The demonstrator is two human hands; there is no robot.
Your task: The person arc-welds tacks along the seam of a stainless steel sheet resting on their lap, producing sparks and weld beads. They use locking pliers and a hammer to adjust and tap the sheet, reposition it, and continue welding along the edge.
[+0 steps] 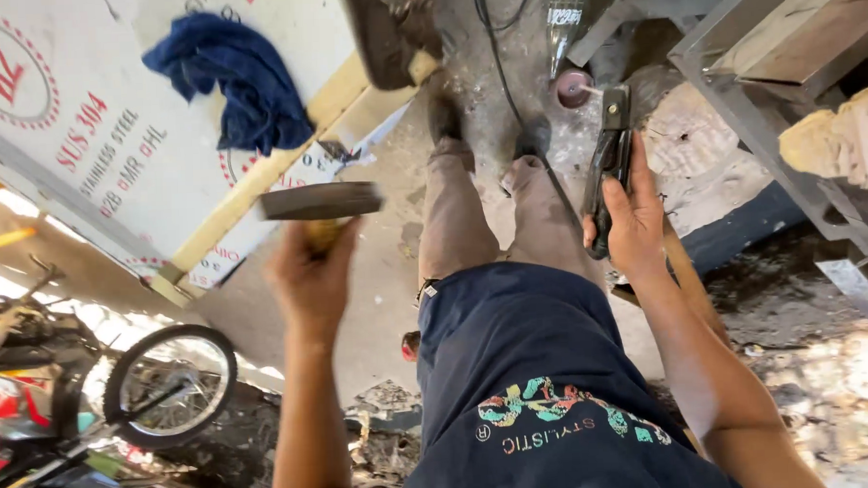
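Note:
My left hand (310, 277) is raised and closed around the yellow wooden handle of a hammer (320, 202); its dark steel head lies crosswise above my fingers, blurred. My right hand (633, 220) grips the black body of an angle grinder (606, 161), which points away from me with its pinkish disc (573, 87) at the far end. My legs in grey trousers (495, 213) stretch out between the two hands over the concrete floor (378, 294). A black cable (507, 87) runs along the floor beyond my shoes.
A large white protective-film-covered steel sheet (113, 140) lies at the left on wooden battens (287, 163), with a blue cloth (236, 78) on it. A grey metal frame (736, 79) stands at the right. A bicycle wheel (170, 383) shows at lower left.

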